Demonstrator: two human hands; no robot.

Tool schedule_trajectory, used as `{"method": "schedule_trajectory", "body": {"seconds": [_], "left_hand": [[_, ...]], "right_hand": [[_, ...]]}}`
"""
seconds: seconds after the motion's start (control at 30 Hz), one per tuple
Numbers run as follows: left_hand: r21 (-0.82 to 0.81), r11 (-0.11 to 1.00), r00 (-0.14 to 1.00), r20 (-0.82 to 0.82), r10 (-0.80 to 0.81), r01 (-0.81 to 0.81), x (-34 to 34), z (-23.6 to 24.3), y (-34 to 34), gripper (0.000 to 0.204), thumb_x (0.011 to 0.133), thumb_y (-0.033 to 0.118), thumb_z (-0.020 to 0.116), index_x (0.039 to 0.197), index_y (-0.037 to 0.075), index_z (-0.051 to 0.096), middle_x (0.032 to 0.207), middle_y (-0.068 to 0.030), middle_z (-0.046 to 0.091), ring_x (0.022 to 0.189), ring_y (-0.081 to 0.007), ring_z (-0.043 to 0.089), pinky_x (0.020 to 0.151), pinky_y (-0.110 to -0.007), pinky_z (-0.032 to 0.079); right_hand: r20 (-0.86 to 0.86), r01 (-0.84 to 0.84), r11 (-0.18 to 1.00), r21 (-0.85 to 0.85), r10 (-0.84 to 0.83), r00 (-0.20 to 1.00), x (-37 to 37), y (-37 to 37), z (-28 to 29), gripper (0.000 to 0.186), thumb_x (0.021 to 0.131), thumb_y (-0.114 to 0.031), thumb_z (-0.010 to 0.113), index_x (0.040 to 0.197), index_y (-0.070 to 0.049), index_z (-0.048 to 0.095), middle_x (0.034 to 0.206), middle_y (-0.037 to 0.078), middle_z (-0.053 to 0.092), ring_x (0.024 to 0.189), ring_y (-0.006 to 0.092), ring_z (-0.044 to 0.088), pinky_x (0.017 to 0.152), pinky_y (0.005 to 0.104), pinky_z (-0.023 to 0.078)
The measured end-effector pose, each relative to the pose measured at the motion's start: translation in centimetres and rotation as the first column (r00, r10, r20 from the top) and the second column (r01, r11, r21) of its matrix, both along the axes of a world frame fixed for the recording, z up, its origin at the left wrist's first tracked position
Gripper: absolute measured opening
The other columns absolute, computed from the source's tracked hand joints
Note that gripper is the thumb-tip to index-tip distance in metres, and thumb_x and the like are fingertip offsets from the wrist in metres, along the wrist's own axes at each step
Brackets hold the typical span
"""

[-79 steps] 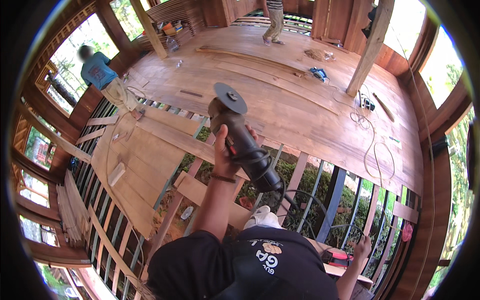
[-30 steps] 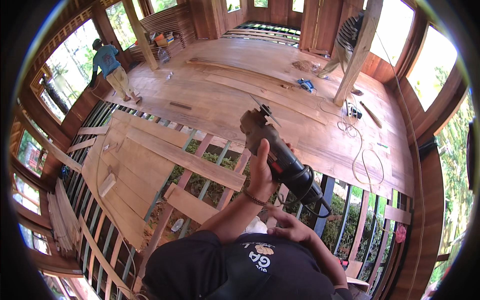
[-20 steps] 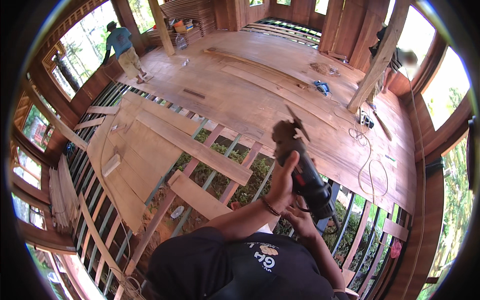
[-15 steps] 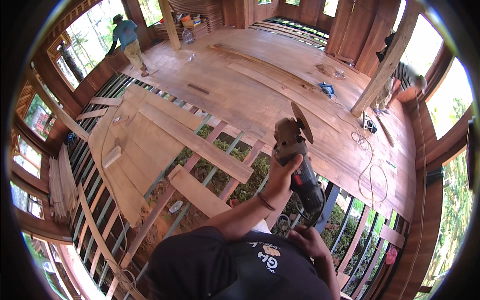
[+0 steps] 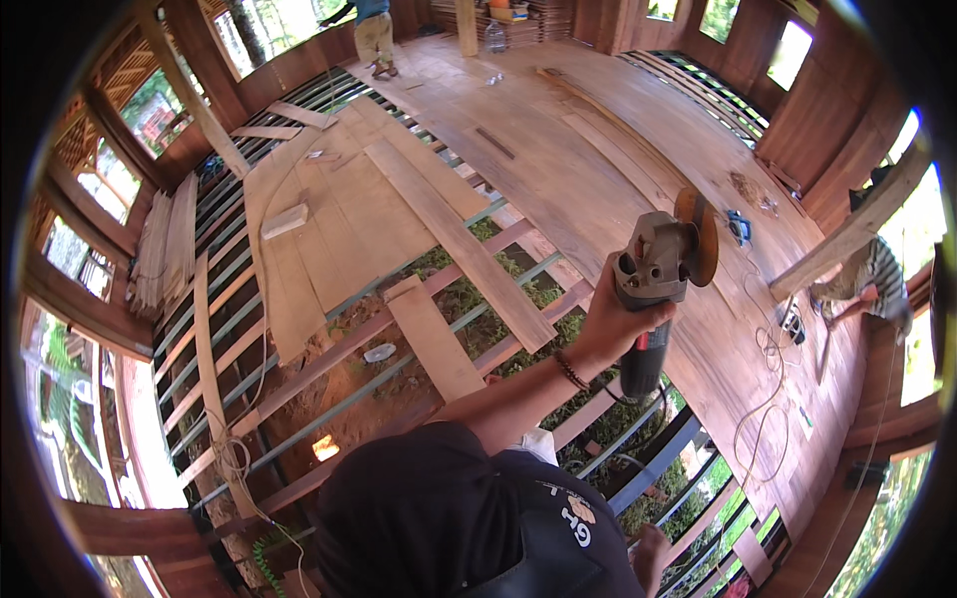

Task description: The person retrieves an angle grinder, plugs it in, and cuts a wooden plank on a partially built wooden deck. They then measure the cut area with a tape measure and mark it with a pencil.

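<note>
My left hand [image 5: 618,309] is wrapped round a black angle grinder [image 5: 653,264], holding it up right of centre with its body upright and its orange-brown disc [image 5: 698,239] at the top right. A dark cable runs down from the grinder behind my arm. My right hand [image 5: 650,548] is low beside my black shirt, partly hidden by my body; I cannot make out what its fingers hold. Below me are open joists over soil and plants, with a loose short board [image 5: 434,339] across them.
Boarded floor [image 5: 588,199] stretches ahead, with a long plank [image 5: 454,239] at its near edge. A blue power tool [image 5: 738,227] and loose cords lie rightward. A co-worker [image 5: 867,274] bends by a post [image 5: 827,249]; another [image 5: 374,40] stands at the back. Stacked boards [image 5: 159,249] are at left.
My left hand has lifted the grinder rightward and turned it. My right hand has dropped from under the grinder to my side. The view has shifted, so the room appears higher and turned.
</note>
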State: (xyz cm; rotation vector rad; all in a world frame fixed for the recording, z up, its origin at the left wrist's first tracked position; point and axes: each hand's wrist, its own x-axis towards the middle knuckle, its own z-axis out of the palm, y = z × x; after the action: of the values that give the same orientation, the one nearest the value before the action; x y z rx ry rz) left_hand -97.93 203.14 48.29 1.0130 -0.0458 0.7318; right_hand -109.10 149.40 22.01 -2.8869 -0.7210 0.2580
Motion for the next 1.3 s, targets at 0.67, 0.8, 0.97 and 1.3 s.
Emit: {"method": "schedule_trajectory", "body": {"seconds": [0.67, 0.8, 0.97, 1.3], "left_hand": [[-0.416, 0.88, 0.969, 0.017, -0.247, 0.232, -0.9, 1.4, 0.5, 0.072, 0.097, 0.07, 0.053, 0.119, 0.002, 0.061, 0.101, -0.0111, 0.069, 0.09, -0.0249, 0.067, 0.082, -0.043, 0.058], [-0.337, 0.941, 0.997, 0.083, 0.005, 0.023, -0.1, 3.9, 5.6, 0.078, 0.091, 0.073, 0.057, 0.121, 0.001, 0.062, 0.106, -0.014, 0.07, 0.099, -0.0289, 0.068, 0.096, -0.049, 0.055], [-0.163, 0.946, 0.927, 0.21, 0.312, -0.281, -0.7, 6.9, 11.0, 0.08, 0.088, 0.067, 0.066, 0.127, -0.003, 0.058, 0.113, -0.0182, 0.069, 0.105, -0.0329, 0.069, 0.1, -0.049, 0.056], [-0.173, 0.843, 0.722, 0.448, 0.528, -0.509, -4.7, 13.8, 13.0, 0.074, 0.088, 0.057, 0.057, 0.114, -0.012, 0.064, 0.113, -0.027, 0.067, 0.111, -0.0415, 0.066, 0.11, -0.053, 0.047]], "right_hand": [[-0.576, 0.437, 0.378, 0.817, 0.575, 0.581, 5.0, 21.3, 14.3, 0.063, 0.102, -0.056, 0.054, 0.11, 0.005, 0.07, 0.103, 0.014, 0.072, 0.1, 0.0221, 0.066, 0.095, 0.0396, 0.049], [-0.569, 0.422, 0.747, 0.513, -0.072, 0.819, 4.3, 13.6, 11.2, 0.03, 0.09, -0.028, 0.08, 0.086, 0.0, 0.07, 0.068, 0.011, 0.062, 0.068, 0.0107, 0.06, 0.062, 0.0364, 0.048], [-0.486, 0.604, 0.732, 0.315, -0.423, 0.765, -2.1, 5.9, 2.0, 0.03, 0.089, -0.03, 0.078, 0.088, -0.002, 0.069, 0.077, 0.02, 0.067, 0.07, 0.0379, 0.063, 0.067, 0.0441, 0.05], [-0.459, 0.927, 0.362, 0.097, -0.811, 0.364, -16.7, -3.5, -10.8, 0.018, 0.093, -0.025, 0.071, 0.09, -0.007, 0.072, 0.091, 0.021, 0.072, 0.091, 0.0432, 0.068, 0.078, 0.0496, 0.054]]}}
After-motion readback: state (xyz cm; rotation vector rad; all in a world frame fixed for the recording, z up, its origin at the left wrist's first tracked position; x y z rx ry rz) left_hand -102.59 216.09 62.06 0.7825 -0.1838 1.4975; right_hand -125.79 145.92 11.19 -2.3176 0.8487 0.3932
